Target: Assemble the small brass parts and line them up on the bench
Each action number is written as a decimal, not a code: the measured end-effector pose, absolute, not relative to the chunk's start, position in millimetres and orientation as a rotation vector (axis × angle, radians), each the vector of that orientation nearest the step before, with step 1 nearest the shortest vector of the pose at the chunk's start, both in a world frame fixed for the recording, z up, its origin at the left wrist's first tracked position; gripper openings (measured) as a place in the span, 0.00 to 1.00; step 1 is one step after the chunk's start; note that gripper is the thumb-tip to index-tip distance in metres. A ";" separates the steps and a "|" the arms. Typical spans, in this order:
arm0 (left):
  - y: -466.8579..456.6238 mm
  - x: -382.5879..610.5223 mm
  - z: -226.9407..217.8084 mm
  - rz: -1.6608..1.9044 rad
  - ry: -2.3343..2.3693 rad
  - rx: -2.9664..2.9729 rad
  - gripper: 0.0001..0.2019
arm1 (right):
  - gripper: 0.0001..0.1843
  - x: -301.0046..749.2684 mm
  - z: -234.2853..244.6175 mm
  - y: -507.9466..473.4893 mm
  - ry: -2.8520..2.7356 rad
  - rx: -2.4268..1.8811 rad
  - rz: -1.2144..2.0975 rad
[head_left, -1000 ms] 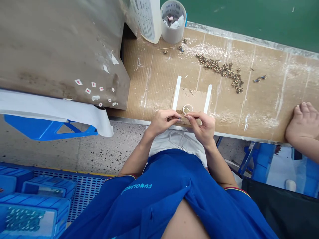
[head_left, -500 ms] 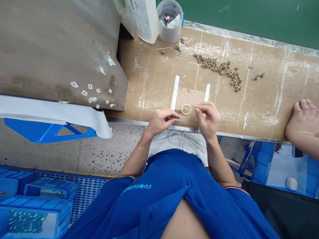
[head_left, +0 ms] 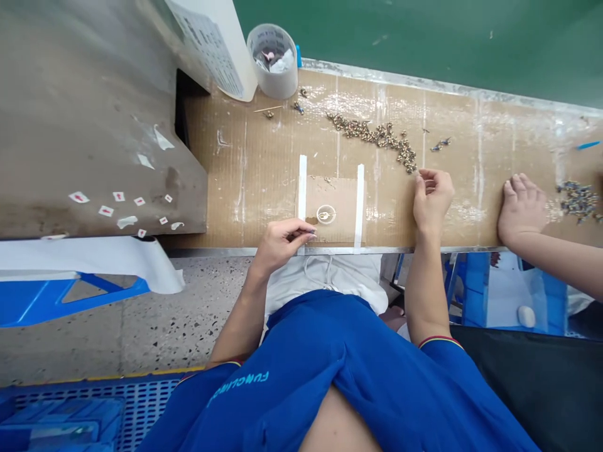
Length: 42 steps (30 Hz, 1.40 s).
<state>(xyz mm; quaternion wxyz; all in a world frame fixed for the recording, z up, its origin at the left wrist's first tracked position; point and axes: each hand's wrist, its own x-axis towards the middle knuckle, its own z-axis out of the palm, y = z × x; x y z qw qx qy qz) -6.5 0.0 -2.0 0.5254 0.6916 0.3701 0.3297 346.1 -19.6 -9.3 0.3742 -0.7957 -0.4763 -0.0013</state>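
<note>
My left hand (head_left: 284, 245) is closed in a pinch near the table's front edge, with a tiny dark bit showing at the fingertips; its kind is too small to tell. Just right of those fingertips, a small round white-rimmed dish (head_left: 326, 214) lies on a cardboard square (head_left: 339, 201), with something thin and pale in it. My right hand (head_left: 433, 198) has its thumb and index finger together at the lower right end of a pile of small brass-coloured metal parts (head_left: 384, 136). Whatever is between those fingers is hidden.
White tape strips (head_left: 360, 207) flank the square. A tape roll (head_left: 273, 63) holding scraps and a white bottle (head_left: 217, 50) stand at the back left, beside a metal housing (head_left: 94, 125). Right, another person's hand (head_left: 522, 207) rests near a second parts pile (head_left: 578, 201).
My right hand has left the dish, where it held a thin stick, and moved right to the metal parts. My left hand keeps its pinch. The camera view has shifted right.
</note>
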 end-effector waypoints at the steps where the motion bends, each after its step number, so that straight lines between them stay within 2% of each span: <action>1: 0.1 -6.3 -1.7 0.792 0.883 1.652 0.08 | 0.09 352.0 -10.2 -16.1 -1.240 -2.042 0.018; 14: -1.0 -6.4 -2.3 0.811 0.890 1.667 0.08 | 0.01 343.6 10.5 -6.1 -1.417 -2.191 0.231; 21: -0.7 -6.7 1.3 0.820 0.831 1.728 0.07 | 0.07 349.3 21.2 -17.9 -1.509 -2.416 0.119; 26: -3.1 -5.9 -0.4 0.863 0.788 1.798 0.06 | 0.07 349.8 21.5 -29.4 -1.389 -2.332 0.123; 29: -4.6 -5.1 -3.5 0.899 0.775 1.825 0.06 | 0.05 327.1 23.7 -42.7 -1.283 -2.137 0.284; 35: -7.3 -3.5 -5.4 0.905 0.795 1.926 0.09 | 0.13 231.6 21.3 -74.0 -1.093 -1.649 0.889; 42: -8.5 -0.5 -2.9 0.879 0.784 2.007 0.12 | 0.21 174.3 9.5 -74.0 -0.965 -1.463 1.191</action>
